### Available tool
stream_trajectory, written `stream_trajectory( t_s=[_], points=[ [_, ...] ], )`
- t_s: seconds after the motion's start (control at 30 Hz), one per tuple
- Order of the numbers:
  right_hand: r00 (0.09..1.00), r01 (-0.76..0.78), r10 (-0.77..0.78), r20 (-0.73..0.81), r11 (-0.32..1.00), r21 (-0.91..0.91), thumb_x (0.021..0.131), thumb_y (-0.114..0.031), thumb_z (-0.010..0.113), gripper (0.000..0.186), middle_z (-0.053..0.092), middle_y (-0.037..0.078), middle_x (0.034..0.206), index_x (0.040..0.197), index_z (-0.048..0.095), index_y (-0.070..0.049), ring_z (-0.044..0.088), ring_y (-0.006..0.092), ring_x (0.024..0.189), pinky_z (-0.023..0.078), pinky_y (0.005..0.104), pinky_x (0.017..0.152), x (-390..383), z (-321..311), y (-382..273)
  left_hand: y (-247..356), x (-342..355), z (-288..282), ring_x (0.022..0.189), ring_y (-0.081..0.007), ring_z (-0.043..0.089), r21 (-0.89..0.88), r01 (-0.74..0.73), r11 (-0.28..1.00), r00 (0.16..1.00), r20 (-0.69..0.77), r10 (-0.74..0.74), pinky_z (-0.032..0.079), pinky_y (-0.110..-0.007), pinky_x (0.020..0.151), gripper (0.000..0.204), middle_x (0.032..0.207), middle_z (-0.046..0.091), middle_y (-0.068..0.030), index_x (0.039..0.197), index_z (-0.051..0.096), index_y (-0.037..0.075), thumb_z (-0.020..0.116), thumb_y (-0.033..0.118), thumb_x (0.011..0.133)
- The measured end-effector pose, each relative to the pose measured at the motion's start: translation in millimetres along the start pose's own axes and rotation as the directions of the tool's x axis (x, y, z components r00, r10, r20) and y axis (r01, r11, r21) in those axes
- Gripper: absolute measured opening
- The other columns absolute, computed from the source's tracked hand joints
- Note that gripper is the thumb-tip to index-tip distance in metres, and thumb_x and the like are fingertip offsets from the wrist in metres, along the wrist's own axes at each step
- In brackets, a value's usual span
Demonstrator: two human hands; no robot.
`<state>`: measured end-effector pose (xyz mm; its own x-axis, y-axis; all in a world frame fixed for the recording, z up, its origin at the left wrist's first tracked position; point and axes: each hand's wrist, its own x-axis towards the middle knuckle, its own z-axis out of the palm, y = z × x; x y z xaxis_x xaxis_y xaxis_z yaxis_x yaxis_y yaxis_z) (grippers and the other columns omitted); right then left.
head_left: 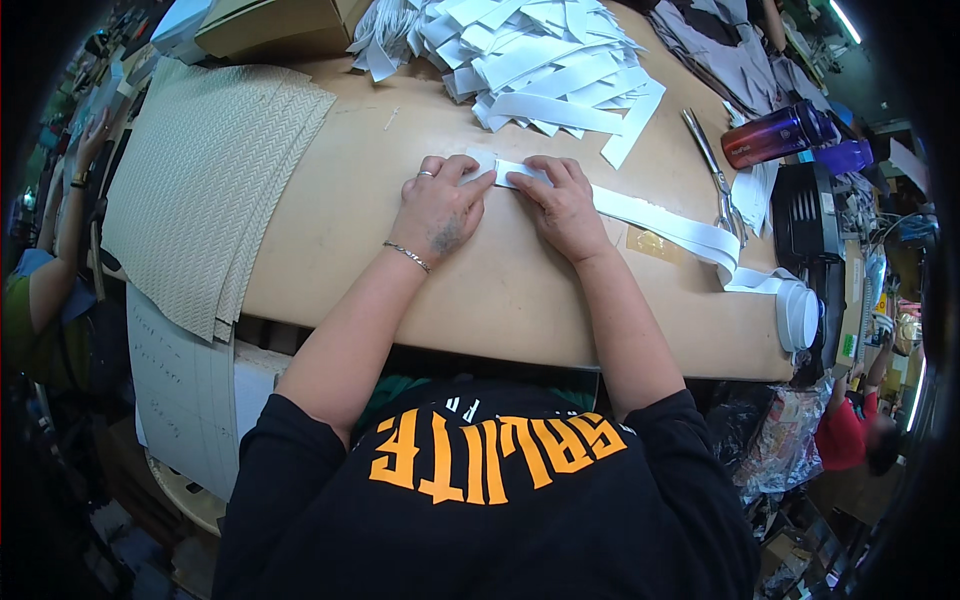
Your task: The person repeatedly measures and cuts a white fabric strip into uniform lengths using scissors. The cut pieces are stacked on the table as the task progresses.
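Note:
My left hand (442, 208), with a ring and a chain bracelet, has curled fingers on a short white piece at the end of a long white strip (660, 228). My right hand (565, 208) holds that strip just to the right, thumb and fingers bent over it on the table (480, 300). The strip runs rightward in loose folds to a white roll (798, 316) at the table's right edge. Above both hands lies a large heap of cut white strips (540, 70). Metal scissors (725, 195) lie beyond the strip on the right.
A stack of cream textured sheets (200, 170) covers the left side, near a cardboard box (270, 25) at the back. A red-purple bottle (765, 137), a black tray (805, 220) and dark garments (720, 55) line the right. Other people work at far left (50, 280) and right (845, 430).

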<state>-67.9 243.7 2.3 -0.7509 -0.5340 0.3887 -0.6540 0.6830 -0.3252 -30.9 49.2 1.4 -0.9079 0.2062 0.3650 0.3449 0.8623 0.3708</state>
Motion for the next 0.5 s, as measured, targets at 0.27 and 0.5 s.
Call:
stream_trajectory(
  t_s=[0.27,0.5],
  points=[
    [1.000,0.006,-0.006,0.022,1.000,-0.016,0.073,-0.010,0.063,0.031,0.055,0.005,0.111,0.103,0.065,-0.019,0.050,0.0269,0.104,0.041,0.0406,0.090,0.2,2.0,2.2,-0.2,-0.2,1.5,0.094,-0.0224,0.054,-0.003,-0.021,1.000,0.999,-0.034,0.021,0.048,-0.038,0.073,0.028,0.104,0.057,-0.0001,0.103,0.067,0.019,0.062,0.011,0.076],
    [0.999,0.009,-0.007,0.033,0.999,-0.051,0.077,-0.013,0.060,0.031,0.055,0.004,0.112,0.106,0.065,-0.021,0.049,0.0262,0.104,0.040,0.0402,0.090,-1.7,3.8,3.0,-0.9,-1.3,2.7,0.093,-0.0232,0.053,0.001,-0.036,0.999,0.998,-0.050,0.036,0.049,-0.038,0.071,0.026,0.103,0.058,-0.0005,0.102,0.067,0.018,0.062,0.013,0.076]
  ],
)
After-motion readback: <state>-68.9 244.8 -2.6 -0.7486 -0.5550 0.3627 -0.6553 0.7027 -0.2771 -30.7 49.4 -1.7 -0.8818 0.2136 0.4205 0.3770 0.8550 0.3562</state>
